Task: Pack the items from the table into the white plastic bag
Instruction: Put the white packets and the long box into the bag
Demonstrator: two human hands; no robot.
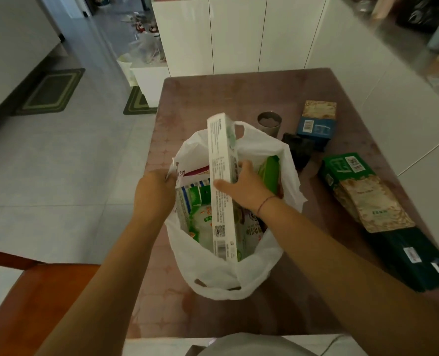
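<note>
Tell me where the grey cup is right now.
In the head view the grey cup stands on the far half of the table, just behind the white plastic bag and left of the blue-and-gold box.

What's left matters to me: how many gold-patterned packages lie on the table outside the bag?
2. A blue-and-gold box sits at the far right of the table; a green-and-gold package lies nearer, along the right edge. More could be hidden inside the white plastic bag.
</note>
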